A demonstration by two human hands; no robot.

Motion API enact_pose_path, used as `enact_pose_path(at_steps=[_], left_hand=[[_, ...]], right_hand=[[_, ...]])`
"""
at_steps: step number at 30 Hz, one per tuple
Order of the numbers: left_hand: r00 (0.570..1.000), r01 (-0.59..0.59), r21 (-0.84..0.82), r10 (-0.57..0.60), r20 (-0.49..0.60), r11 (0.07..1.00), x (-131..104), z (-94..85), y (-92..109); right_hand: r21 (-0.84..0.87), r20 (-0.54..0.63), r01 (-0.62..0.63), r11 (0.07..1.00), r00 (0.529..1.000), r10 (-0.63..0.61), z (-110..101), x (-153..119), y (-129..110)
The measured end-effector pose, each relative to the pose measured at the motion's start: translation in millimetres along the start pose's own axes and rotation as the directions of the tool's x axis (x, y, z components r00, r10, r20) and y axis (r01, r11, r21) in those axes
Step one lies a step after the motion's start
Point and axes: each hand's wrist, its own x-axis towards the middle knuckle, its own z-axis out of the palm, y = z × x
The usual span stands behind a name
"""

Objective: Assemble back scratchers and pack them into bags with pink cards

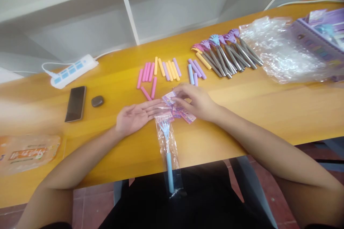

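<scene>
My right hand (197,102) pinches a small printed card (169,98) between thumb and fingers. Palm up, my left hand (135,117) lies with its fingers stretched out, their tips by that card. A blue back scratcher (169,168) in a clear plastic bag (174,143) lies below the hands, its handle end past the table edge over my lap. The bag's top, near my left fingertips, has a pink printed header. More printed cards (187,115) lie in a small pile under my right hand.
Pink, yellow, purple and blue handle tubes (153,87) lie beyond my hands. Several metal back scratchers (227,55) are heaped at the back right, beside clear plastic bags (279,57). A power strip (73,71), phone (75,103), dark case (97,101) and orange packet (29,153) lie left.
</scene>
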Motion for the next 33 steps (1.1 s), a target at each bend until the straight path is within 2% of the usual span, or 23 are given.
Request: enact_pose_path(at_steps=[10,15,21,33], left_hand=[[0.999,0.026,-0.07,-0.029,-0.041,0.997,0.2,0.1,1.1],[0.999,0.032,-0.066,-0.035,-0.039,0.997,0.2,0.7,1.5],[0.998,0.049,-0.08,-0.052,-0.034,0.996,0.6,1.0,0.7],[0.999,0.046,-0.057,-0.045,0.009,0.997,0.7,3.2,0.1]], right_hand=[[0.0,-0.013,-0.051,0.999,0.999,0.051,1.8,-3.1,-0.2],[-0.047,0.017,-0.007,0.999,1.0,0.008,1.1,-3.3,1.4],[-0.101,0.08,0.124,0.987,0.99,-0.116,-1.5,-1.1,-0.6],[-0.102,0.161,0.171,0.98,0.975,-0.153,-2.8,-3.1,-6.8]])
